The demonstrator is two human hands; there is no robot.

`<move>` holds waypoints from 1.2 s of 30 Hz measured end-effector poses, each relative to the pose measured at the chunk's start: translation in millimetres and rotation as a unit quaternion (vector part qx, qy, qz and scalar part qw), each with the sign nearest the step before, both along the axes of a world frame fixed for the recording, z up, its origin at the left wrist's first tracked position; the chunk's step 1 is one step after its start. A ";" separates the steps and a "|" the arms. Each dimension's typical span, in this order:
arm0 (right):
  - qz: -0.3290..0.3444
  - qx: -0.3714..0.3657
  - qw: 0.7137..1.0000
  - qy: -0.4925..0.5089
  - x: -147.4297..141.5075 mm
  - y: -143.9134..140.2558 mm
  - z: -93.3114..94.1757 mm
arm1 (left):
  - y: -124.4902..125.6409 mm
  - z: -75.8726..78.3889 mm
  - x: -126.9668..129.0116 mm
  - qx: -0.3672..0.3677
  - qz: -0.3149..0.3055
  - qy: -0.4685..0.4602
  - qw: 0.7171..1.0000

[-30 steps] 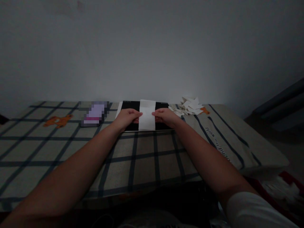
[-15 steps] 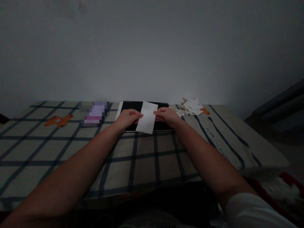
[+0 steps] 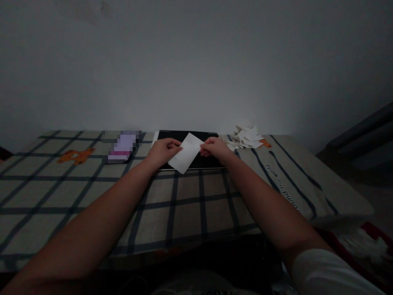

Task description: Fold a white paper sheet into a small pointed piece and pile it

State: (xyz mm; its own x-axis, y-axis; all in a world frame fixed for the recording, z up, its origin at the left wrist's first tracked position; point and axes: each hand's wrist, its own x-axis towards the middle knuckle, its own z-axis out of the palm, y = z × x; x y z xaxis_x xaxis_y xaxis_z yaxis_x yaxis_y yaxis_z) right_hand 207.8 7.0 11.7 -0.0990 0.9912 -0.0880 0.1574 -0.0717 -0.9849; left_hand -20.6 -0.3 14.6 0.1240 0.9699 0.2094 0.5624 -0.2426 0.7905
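Head view: white paper (image 3: pixel 186 153) covers part of black board (image 3: pixel 206 137).

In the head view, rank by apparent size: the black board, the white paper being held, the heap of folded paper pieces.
1. Black board, partly hidden.
2. White paper and heap of folded paper pieces look alike; unranked.

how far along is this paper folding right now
Done: a heap of folded white paper pieces lies on the checked cloth. In hand: left hand and right hand pinch one white paper sheet over the black board. Left: no visible crease.
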 end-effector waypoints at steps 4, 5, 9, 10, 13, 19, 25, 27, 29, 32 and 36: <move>0.004 0.053 0.984 -0.168 -2.4 -0.1 -1.8 | 0.3 -1.1 -4.3 0.066 -0.005 0.130 0.989; 0.001 0.081 0.972 -0.221 -2.0 -0.1 -2.4 | 0.4 -1.5 -4.4 0.074 -0.006 0.158 0.985; -0.005 0.165 0.908 -0.385 1.7 0.2 -6.7 | 2.4 -4.0 -3.5 0.075 -0.014 0.218 0.973; -0.003 0.173 0.899 -0.401 2.5 0.6 -8.3 | 3.1 -4.9 -3.5 0.071 -0.017 0.220 0.973; 0.000 0.236 0.876 -0.421 3.3 2.4 -13.2 | 4.9 -8.0 -4.0 0.070 -0.017 0.213 0.974; 0.118 0.361 0.799 -0.466 -5.3 1.0 -16.0 | 6.6 -12.3 -1.7 0.087 -0.028 0.186 0.978; 0.157 0.333 0.787 -0.495 -11.4 -1.3 -17.1 | 4.2 -12.1 2.6 0.083 -0.032 0.168 0.982; 0.159 0.329 0.788 -0.495 -10.4 0.1 -18.3 | 4.5 -12.3 1.5 0.085 -0.037 0.185 0.978; 0.163 0.328 0.789 -0.494 -9.2 1.4 -19.2 | 6.5 -13.8 -0.7 0.115 -0.055 0.209 0.970; 0.167 0.330 0.792 -0.486 -8.7 2.7 -20.3 | 11.5 -18.4 -4.2 0.188 -0.108 0.240 0.946; 0.170 0.335 0.798 -0.471 -8.9 5.4 -24.3 | 17.0 -24.3 -4.4 0.191 -0.168 0.308 0.917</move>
State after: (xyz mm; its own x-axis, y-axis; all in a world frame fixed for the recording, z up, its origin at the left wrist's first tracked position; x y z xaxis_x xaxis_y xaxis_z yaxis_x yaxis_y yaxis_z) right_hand 198.9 12.4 -12.7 -0.5752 0.7771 0.2556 0.7490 0.6259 -0.2175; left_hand -24.9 16.8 -9.7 0.6115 0.7253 0.3162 0.7157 -0.6774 0.1699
